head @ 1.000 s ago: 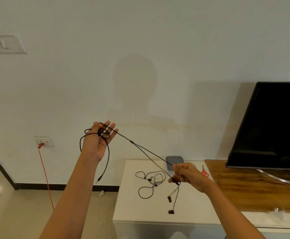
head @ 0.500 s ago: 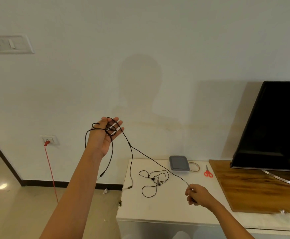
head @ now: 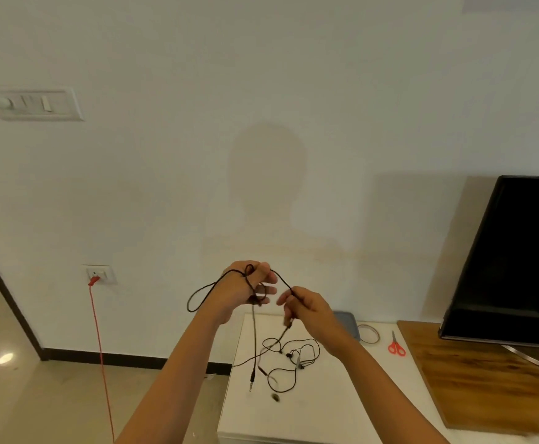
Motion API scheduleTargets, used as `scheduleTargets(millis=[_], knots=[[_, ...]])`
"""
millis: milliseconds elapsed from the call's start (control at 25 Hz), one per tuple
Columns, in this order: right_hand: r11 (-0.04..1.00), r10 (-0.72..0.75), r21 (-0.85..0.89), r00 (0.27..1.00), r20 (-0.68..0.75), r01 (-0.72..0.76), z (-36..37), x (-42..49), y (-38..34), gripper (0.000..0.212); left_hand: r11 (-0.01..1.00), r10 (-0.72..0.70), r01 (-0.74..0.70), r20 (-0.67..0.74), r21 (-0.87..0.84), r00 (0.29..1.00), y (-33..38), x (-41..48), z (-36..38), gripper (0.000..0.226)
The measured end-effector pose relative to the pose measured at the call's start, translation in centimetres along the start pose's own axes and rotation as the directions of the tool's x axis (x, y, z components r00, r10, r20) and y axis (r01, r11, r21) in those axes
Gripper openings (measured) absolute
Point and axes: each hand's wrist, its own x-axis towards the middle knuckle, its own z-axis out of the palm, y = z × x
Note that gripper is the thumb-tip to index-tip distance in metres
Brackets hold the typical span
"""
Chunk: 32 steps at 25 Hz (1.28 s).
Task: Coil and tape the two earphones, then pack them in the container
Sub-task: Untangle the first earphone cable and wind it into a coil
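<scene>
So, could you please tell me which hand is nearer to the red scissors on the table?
Right. The right hand, holding the earphone cable, is up and left of the red scissors; the left hand is farther left.

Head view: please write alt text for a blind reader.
A black earphone is held in the air, looped around the left hand, the right hand pinching its cable. A second earphone lies on the white table, near a grey container, tape roll and red scissors.
</scene>
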Motion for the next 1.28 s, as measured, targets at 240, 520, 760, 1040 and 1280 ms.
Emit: scheduleTargets(millis=[240, 520, 760, 1040, 1280], knots=[[0.96, 0.252, -0.017, 0.893, -0.373, -0.278, -3.7, -0.7, 5.9, 0.03, 0.993, -0.119, 0.116, -0.192, -0.025, 0.974, -1.7, 0.3, -3.4, 0.028], [0.864, 0.415, 0.044, 0.661, -0.625, -0.501, -7.5, 0.3, 6.3, 0.036, 0.981, -0.166, 0.184, -0.218, 0.066, 0.962, -2.8, 1.2, -2.0, 0.027], [0.977, 0.194, 0.086, 0.981, 0.005, -0.194, 0.8, -1.1, 0.6, 0.031, 0.97, -0.241, 0.243, -0.091, 0.011, 0.966, -3.2, 1.5, 3.3, 0.025], [0.973, 0.179, 0.15, 0.984, 0.004, -0.177, -1.0, -2.6, 0.8, 0.016, 0.981, -0.152, 0.133, -0.137, -0.142, 0.979, -2.2, 2.0, 2.9, 0.022], [0.973, 0.182, 0.206, 0.886, -0.427, -0.1, -7.3, -0.4, -1.1, 0.016, 0.995, -0.067, 0.054, 0.182, 0.079, 0.981, -3.3, 1.5, -0.5, 0.018]])
